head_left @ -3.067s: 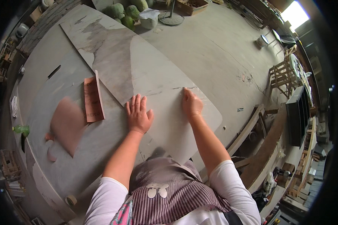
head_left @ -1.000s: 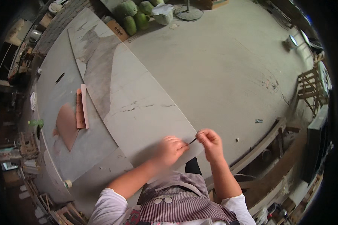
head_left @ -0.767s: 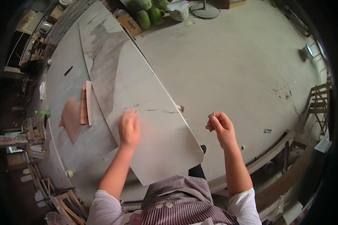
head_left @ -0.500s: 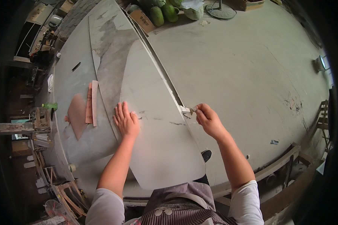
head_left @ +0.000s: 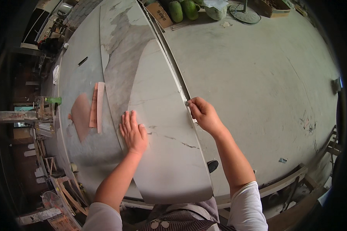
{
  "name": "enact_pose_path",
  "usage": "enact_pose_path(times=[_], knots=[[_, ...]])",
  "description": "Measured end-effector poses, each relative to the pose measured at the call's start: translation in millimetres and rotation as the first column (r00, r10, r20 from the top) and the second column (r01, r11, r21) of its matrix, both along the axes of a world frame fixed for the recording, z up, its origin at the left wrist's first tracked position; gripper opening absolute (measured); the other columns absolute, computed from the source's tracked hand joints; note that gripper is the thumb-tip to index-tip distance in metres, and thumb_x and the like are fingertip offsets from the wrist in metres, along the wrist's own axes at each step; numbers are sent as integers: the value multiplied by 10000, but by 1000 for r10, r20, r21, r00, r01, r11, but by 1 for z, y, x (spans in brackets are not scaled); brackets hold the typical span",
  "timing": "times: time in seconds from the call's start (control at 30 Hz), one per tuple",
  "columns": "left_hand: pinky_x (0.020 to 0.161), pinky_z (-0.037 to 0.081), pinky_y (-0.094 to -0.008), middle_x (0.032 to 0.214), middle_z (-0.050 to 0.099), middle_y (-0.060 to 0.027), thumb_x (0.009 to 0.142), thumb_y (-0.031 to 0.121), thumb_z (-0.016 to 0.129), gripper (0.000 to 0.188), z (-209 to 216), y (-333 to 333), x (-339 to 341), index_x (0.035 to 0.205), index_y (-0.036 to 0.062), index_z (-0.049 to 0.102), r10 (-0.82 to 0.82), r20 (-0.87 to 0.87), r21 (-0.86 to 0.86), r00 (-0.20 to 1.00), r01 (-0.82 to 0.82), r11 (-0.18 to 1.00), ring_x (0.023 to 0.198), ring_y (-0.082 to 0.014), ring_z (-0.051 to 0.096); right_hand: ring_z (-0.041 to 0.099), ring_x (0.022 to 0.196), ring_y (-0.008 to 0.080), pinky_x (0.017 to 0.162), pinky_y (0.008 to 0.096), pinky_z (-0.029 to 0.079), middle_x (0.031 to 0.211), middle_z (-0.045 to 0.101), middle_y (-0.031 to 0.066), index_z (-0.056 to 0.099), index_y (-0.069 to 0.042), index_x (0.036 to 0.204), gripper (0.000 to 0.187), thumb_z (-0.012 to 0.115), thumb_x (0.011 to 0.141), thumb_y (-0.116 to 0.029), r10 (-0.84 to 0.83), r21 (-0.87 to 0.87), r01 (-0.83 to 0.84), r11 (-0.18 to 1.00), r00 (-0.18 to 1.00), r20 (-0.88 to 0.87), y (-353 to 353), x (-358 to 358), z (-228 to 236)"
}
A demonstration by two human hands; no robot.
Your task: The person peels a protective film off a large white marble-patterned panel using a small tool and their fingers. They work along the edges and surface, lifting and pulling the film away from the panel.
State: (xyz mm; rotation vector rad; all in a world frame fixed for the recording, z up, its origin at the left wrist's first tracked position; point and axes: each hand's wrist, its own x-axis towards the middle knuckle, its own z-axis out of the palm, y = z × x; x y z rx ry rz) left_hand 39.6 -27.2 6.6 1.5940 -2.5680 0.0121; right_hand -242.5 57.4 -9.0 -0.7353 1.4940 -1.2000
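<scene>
A long white and grey marble-patterned panel (head_left: 162,161) stretches away in front of me. My left hand (head_left: 134,134) lies flat on it near the left edge, fingers stretched forward and thumb apart. At the panel's right edge my right hand (head_left: 204,113) is closed in a pinch. Between its thumb and fingertips is a small grey flat piece (head_left: 187,103), touching or very close to the edge; its kind is too small to make out. Left of the panel, on the surface under it, lie a brownish-red sheet (head_left: 82,117) and two narrow strips (head_left: 100,107) of similar colour.
A thin dark tool (head_left: 83,61) lies at the far left, with a green bottle (head_left: 54,100) and a tape roll (head_left: 73,167) along that side. Large green melons (head_left: 176,11), a cardboard box (head_left: 159,14) and a round stand base (head_left: 245,14) stand beyond. A wooden frame (head_left: 277,183) is at lower right.
My right hand has moved forward along the panel's edge with the small piece, which is now mostly covered by the fingers. My left hand stays flat on the panel. The whole view has shifted.
</scene>
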Motion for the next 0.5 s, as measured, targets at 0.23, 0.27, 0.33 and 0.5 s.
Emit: enact_pose_path(times=[0.23, 0.27, 0.33, 0.5], knots=[[1189, 130, -568, 1587, 263, -198, 949, 248, 453, 638, 5, 2, -3, 1541, 85, 282, -9, 5, 3, 1000, 9, 1000, 1480, -383, 219, 558, 692, 212, 692, 351, 489, 756, 614, 102, 627, -17, 1045, 226, 576, 989, -230, 33, -42, -37, 998, 995, -93, -9, -6, -5], [1189, 131, -568, 1586, 263, -198, 948, 248, 454, 639, 5, 2, -2, 1541, 84, 282, -10, 9, 0, 1000, 10, 1000, 1480, -383, 219, 563, 693, 218, 694, 352, 491, 760, 618, 109, 629, -19, 1043, 220, 577, 987, -225, 43, -54, -49, 997, 993, -109, -9, -7, -5], [1189, 132, -567, 1586, 265, -197, 946, 247, 456, 640, 4, 2, -2, 1540, 83, 283, -9, 15, -5, 1000, 9, 1000, 1479, -382, 220, 573, 695, 230, 697, 354, 494, 768, 625, 123, 634, -23, 1038, 208, 578, 982, -216, 71, -29, -76, 997, 987, -141, -10, -9, -5], [1190, 133, -564, 1585, 268, -193, 945, 248, 458, 639, 4, 2, -2, 1538, 82, 286, 3, 24, -8, 1000, -3, 1000, 1479, -378, 223, 605, 721, 243, 706, 362, 501, 798, 652, 146, 638, -27, 1043, 182, 585, 959, -180, 94, -24, -99, 995, 979, -181, -13, -12, 0]])
